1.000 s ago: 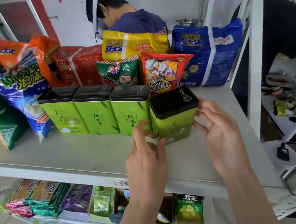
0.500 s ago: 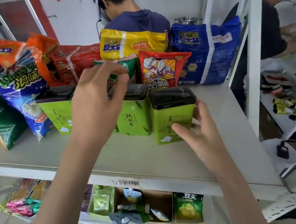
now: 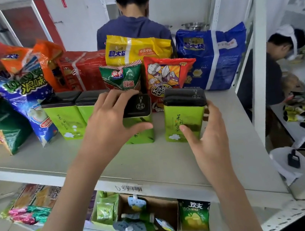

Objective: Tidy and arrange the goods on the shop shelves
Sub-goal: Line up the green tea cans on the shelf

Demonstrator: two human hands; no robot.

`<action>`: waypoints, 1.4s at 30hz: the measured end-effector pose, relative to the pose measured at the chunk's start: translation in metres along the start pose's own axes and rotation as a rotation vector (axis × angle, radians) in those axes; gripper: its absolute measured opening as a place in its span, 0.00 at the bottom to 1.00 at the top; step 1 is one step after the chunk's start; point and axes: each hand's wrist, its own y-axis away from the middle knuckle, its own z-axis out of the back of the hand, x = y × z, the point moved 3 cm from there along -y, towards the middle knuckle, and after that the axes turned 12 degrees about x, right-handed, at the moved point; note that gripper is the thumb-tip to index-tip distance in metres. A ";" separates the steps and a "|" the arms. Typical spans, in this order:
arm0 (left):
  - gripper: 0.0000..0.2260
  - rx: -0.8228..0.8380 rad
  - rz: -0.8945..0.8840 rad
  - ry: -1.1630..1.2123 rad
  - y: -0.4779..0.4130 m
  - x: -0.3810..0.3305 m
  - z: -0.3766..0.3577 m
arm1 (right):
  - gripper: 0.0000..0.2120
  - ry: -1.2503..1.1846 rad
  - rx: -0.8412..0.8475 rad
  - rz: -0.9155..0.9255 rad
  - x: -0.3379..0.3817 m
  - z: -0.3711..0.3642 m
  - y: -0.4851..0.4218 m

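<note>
Several green tea tins with black lids stand in a row on the grey shelf (image 3: 155,166). My left hand (image 3: 108,122) grips the third tin (image 3: 141,121) near its top, fingers over the lid and thumb across the front. My right hand (image 3: 207,136) holds the rightmost tin (image 3: 184,116), thumb on its front and fingers round its right side. A gap separates these two tins. Further left stand the first tin (image 3: 64,117) and the second tin (image 3: 88,107), the second partly hidden by my left hand.
Snack bags stand behind the tins: a blue popcorn bag (image 3: 24,91), a green bag (image 3: 121,76), a red bag (image 3: 165,77), a yellow pack (image 3: 135,48) and a blue pack (image 3: 211,54). Two persons (image 3: 133,24) work at nearby shelves. A lower shelf holds a cardboard box (image 3: 149,211) of pouches.
My left hand left the rightmost tin, rose over the row and now grips the third tin. My right hand stayed at the rightmost tin, which stands turned and apart from the row.
</note>
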 end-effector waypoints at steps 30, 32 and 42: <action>0.15 -0.164 0.662 1.378 0.047 -0.047 -0.014 | 0.17 -0.545 0.359 0.149 0.035 -0.006 0.030; 0.17 -0.111 0.654 1.407 0.055 -0.054 -0.021 | 0.18 -0.544 0.307 0.132 0.034 -0.004 0.030; 0.16 -0.079 0.605 1.379 0.069 -0.064 -0.023 | 0.20 -0.454 0.256 0.168 0.033 -0.002 0.032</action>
